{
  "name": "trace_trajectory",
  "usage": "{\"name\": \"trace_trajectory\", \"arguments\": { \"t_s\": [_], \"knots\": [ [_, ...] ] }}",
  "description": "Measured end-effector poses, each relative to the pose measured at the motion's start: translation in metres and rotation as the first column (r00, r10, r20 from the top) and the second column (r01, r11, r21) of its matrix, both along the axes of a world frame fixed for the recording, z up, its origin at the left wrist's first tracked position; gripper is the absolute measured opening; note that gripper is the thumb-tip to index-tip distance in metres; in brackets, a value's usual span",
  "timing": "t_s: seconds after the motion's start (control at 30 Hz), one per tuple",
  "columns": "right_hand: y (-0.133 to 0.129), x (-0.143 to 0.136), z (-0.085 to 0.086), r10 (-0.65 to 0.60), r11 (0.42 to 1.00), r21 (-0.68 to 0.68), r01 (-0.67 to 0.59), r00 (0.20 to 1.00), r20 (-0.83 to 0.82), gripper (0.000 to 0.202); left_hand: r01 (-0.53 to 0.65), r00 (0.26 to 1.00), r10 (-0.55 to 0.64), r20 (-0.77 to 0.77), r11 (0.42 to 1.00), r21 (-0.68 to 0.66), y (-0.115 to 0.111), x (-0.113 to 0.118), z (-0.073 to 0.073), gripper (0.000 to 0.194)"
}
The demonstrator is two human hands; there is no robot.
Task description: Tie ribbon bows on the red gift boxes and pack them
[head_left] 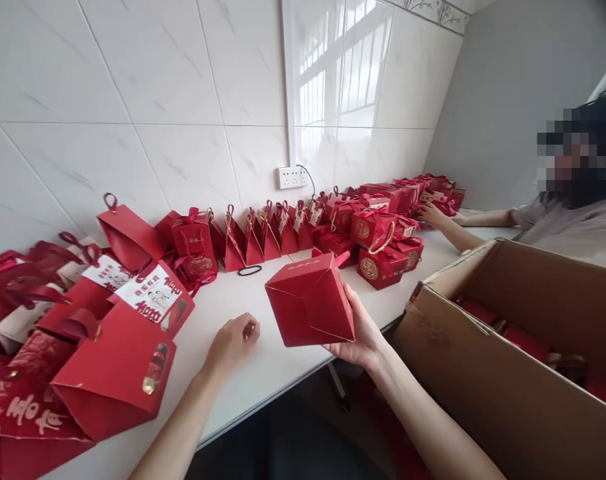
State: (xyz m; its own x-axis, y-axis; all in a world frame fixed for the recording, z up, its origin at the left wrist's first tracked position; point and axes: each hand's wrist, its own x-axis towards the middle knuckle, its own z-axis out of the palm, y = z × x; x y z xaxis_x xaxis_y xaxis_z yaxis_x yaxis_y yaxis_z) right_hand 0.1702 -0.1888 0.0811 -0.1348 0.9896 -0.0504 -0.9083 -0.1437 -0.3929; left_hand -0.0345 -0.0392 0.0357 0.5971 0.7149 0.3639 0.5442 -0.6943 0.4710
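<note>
In my right hand (363,333) is a red gift box (315,303), raised over the front edge of the white table (257,380). The box is tilted so that its folded bottom faces me, and a bit of red ribbon shows behind its upper right side. My fingers are mostly hidden behind the box. To the left of it, my left hand (234,341) is loosely curled at the table top, with nothing visible in it. A black elastic loop (249,271) lies on the table beyond that hand.
Larger red gift bags (117,360) crowd the left. Along the wall stand several triangular red boxes (269,239); red boxes with gold emblems (381,268) are stacked beyond. A cardboard carton (463,373) containing red boxes is at right. Another person's hand (435,217) touches boxes at the back.
</note>
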Motion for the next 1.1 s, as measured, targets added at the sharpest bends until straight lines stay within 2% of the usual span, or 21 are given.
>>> {"name": "trace_trajectory", "arguments": {
  "t_s": [0.17, 0.33, 0.43, 0.5, 0.53, 0.57, 0.63, 0.7, 0.73, 0.77, 0.8, 0.83, 0.87, 0.9, 0.93, 1.0, 1.03, 1.1],
  "knots": [
    [-0.030, 0.002, 0.001, -0.018, 1.000, -0.024, 0.016, 0.996, -0.088, 0.034, -0.016, 0.998, 0.016, -0.065, 1.000, -0.003, -0.004, 0.003, 0.006, 0.022],
    [-0.045, 0.013, 0.003, -0.053, 0.997, -0.059, 0.049, 0.996, -0.069, 0.037, -0.030, 0.997, 0.030, -0.077, 1.000, 0.002, -0.004, 0.001, 0.006, 0.020],
    [-0.061, 0.025, 0.004, -0.151, 0.986, -0.078, 0.150, 0.989, 0.002, 0.033, -0.033, 0.998, 0.034, -0.062, 0.999, 0.009, -0.003, 0.002, 0.005, 0.021],
    [-0.072, 0.030, 0.005, -0.254, 0.962, -0.090, 0.259, 0.965, 0.065, 0.030, -0.061, 0.998, 0.060, 0.027, 0.997, 0.044, -0.011, 0.011, 0.013, 0.025],
    [-0.078, 0.031, 0.005, -0.293, 0.949, -0.099, 0.301, 0.952, 0.087, 0.029, -0.086, 0.991, 0.078, 0.106, 0.994, 0.074, -0.020, 0.020, 0.020, 0.030],
    [-0.082, 0.032, 0.005, -0.318, 0.938, -0.111, 0.327, 0.943, 0.096, 0.029, -0.086, 0.963, 0.050, 0.264, 0.988, 0.127, -0.033, 0.032, 0.029, 0.035],
    [-0.088, 0.033, 0.003, -0.334, 0.929, -0.137, 0.345, 0.938, 0.094, 0.032, -0.021, 0.857, -0.129, 0.500, 0.959, 0.283, -0.073, 0.060, 0.047, 0.049],
    [-0.090, 0.033, 0.000, -0.354, 0.916, -0.151, 0.371, 0.927, 0.124, 0.037, 0.092, 0.768, -0.341, 0.542, 0.897, 0.433, -0.124, 0.091, 0.056, 0.063],
    [-0.090, 0.034, -0.003, -0.382, 0.903, -0.142, 0.405, 0.910, 0.162, 0.038, 0.152, 0.774, -0.395, 0.495, 0.875, 0.460, -0.151, 0.104, 0.055, 0.069],
    [-0.091, 0.035, -0.006, -0.411, 0.888, -0.127, 0.441, 0.888, 0.207, 0.038, 0.281, 0.771, -0.486, 0.411, 0.839, 0.466, -0.177, 0.115, 0.048, 0.070],
    [-0.092, 0.037, -0.009, -0.436, 0.874, -0.110, 0.473, 0.865, 0.249, 0.038, 0.477, 0.732, -0.614, 0.296, 0.772, 0.421, -0.199, 0.123, 0.038, 0.065],
    [-0.095, 0.040, -0.011, -0.451, 0.866, -0.098, 0.491, 0.850, 0.271, 0.037, 0.670, 0.608, -0.765, 0.213, 0.638, 0.380, -0.217, 0.129, 0.024, 0.056],
    [-0.097, 0.043, -0.014, -0.453, 0.865, -0.098, 0.491, 0.851, 0.267, 0.036, 0.735, 0.543, -0.820, 0.179, 0.568, 0.370, -0.230, 0.132, 0.009, 0.042],
    [-0.101, 0.045, -0.017, -0.438, 0.874, -0.112, 0.472, 0.867, 0.236, 0.035, 0.764, 0.510, -0.844, 0.167, 0.534, 0.364, -0.237, 0.134, -0.006, 0.029],
    [-0.106, 0.047, -0.020, -0.413, 0.888, -0.133, 0.441, 0.890, 0.192, 0.035, 0.787, 0.477, -0.864, 0.164, 0.503, 0.358, -0.238, 0.135, -0.019, 0.021],
    [-0.117, 0.049, -0.024, -0.363, 0.909, -0.167, 0.381, 0.923, 0.128, 0.038, 0.818, 0.439, -0.879, 0.184, 0.476, 0.324, -0.230, 0.132, -0.034, 0.022],
    [-0.123, 0.049, -0.025, -0.355, 0.910, -0.181, 0.374, 0.926, 0.130, 0.042, 0.841, 0.439, -0.879, 0.188, 0.475, 0.260, -0.222, 0.131, -0.037, 0.022],
    [-0.141, 0.045, -0.023, -0.381, 0.881, -0.209, 0.424, 0.899, 0.216, 0.051, 0.873, 0.456, -0.877, 0.148, 0.474, 0.114, -0.204, 0.128, -0.032, 0.021]
  ]
}}
